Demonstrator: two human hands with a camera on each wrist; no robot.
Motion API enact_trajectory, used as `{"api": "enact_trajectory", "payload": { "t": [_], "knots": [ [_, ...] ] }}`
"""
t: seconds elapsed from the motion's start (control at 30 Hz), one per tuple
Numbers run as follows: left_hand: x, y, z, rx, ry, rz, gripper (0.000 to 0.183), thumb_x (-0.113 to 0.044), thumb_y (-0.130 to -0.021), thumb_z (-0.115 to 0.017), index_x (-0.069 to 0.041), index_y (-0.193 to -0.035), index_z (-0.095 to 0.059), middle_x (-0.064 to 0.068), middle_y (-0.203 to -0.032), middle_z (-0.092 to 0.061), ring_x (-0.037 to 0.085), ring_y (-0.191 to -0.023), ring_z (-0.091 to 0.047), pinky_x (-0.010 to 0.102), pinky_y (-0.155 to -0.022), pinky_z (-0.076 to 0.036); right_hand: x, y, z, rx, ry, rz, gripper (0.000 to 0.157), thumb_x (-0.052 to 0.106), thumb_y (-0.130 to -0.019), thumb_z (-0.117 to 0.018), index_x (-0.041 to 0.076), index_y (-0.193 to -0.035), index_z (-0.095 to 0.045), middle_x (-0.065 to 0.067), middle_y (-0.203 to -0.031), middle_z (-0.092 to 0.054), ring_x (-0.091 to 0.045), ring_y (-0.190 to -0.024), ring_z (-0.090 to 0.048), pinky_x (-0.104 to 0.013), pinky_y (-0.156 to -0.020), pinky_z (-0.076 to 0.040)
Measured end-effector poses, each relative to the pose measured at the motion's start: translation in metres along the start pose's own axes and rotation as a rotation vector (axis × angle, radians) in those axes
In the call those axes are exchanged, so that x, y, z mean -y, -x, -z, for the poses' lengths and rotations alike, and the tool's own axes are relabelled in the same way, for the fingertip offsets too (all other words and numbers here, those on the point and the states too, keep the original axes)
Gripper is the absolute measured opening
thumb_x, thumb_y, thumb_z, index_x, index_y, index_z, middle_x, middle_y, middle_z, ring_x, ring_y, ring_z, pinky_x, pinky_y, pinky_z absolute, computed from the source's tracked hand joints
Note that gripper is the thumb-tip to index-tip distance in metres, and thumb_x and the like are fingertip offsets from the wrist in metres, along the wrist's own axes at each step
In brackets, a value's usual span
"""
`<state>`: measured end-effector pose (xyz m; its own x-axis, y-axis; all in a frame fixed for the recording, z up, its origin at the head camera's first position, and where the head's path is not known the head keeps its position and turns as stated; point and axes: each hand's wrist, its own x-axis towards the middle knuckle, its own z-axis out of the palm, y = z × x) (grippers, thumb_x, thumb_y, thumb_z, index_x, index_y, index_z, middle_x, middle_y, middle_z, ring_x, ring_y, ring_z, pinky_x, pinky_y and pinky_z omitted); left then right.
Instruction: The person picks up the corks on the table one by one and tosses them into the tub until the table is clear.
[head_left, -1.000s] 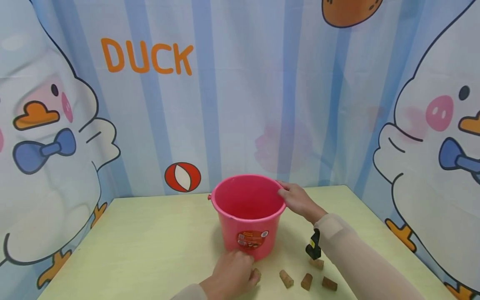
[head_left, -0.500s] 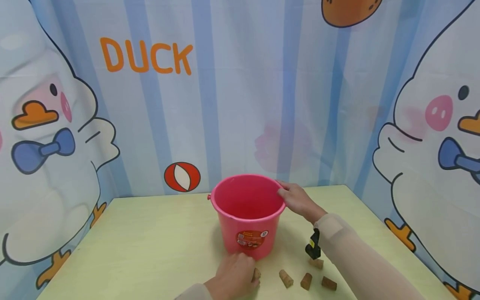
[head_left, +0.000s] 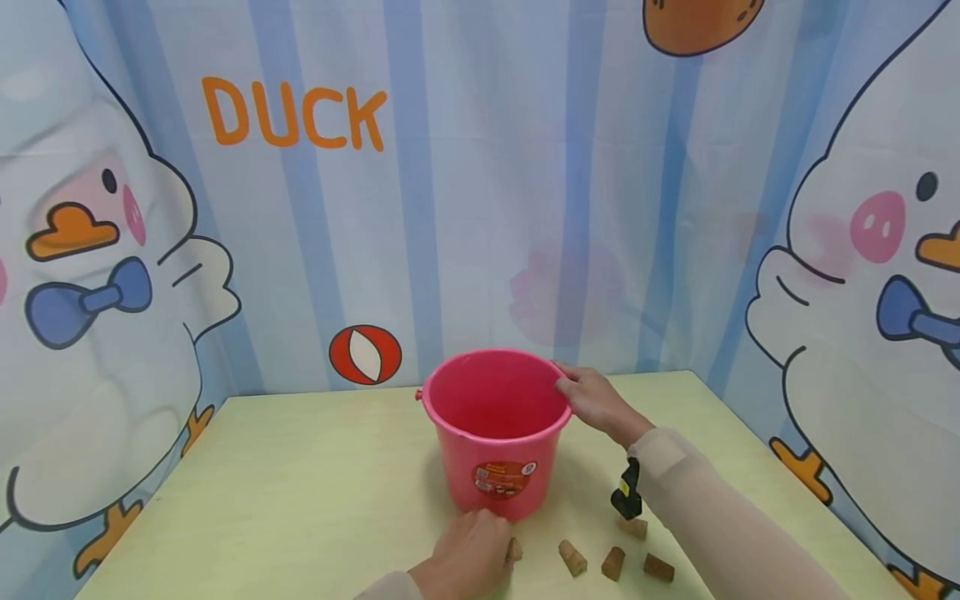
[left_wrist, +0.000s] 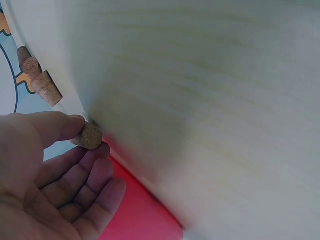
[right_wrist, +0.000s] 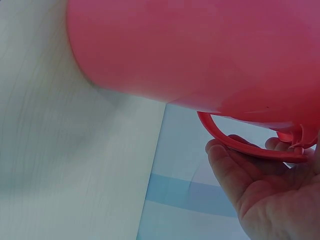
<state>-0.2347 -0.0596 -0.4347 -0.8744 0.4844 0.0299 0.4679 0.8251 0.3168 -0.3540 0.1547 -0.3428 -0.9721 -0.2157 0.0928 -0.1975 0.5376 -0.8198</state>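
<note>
A pink bucket [head_left: 459, 458] stands upright on the table, its inside empty as far as the head view shows. My right hand [head_left: 596, 404] holds it at the right side of the rim. In the right wrist view, fingers curl under the bucket's handle [right_wrist: 230, 141], which hangs at the back. Low in front of the bucket, my left hand [head_left: 471, 554] pinches a tapered cork stopper [head_left: 514, 550] by its sides. The left wrist view has this cork [left_wrist: 91, 136] between thumb and forefinger, close to the tabletop, the other fingers loosely bent.
Several more corks lie right of the left hand: a light one [head_left: 572, 557], two darker ones [head_left: 612, 563] [head_left: 659, 567] and another [head_left: 633, 527] beneath the right wrist's black camera [head_left: 627, 492]. A duck-print curtain [head_left: 480, 208] encloses the pale yellow table [head_left: 315, 483].
My left hand has shifted slightly right and closed its fingers in around the cork. The right hand and the bucket have stayed where they were.
</note>
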Motion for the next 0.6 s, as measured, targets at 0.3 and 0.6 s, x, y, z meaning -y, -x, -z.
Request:
{"api": "enact_trajectory", "payload": {
  "t": [0.3,0.6],
  "knots": [
    [0.004,0.003,0.010,-0.051,0.089,-0.080,0.024,-0.017,-0.091,-0.080,-0.016,-0.071,-0.066,-0.012,-0.057,-0.052,0.003,-0.054,-0.051,0.016,-0.060,-0.047,0.000,0.000,0.000,0.002,-0.006,-0.002,0.055,0.021,-0.106,-0.040,0.008,-0.159,-0.036,-0.015,-0.111,-0.074,-0.033,-0.098,-0.071,-0.042,-0.093,-0.057],
    [0.002,0.006,0.022,-0.145,-0.020,-0.162,0.019,-0.018,-0.088,-0.081,-0.016,-0.073,-0.069,-0.013,-0.057,-0.049,0.003,-0.056,-0.046,0.016,-0.058,-0.043,-0.001,0.000,0.000,0.003,-0.017,0.000,0.055,0.021,-0.106,-0.041,0.008,-0.159,-0.036,-0.015,-0.112,-0.074,-0.033,-0.097,-0.071,-0.040,-0.090,-0.058]
  ]
}}
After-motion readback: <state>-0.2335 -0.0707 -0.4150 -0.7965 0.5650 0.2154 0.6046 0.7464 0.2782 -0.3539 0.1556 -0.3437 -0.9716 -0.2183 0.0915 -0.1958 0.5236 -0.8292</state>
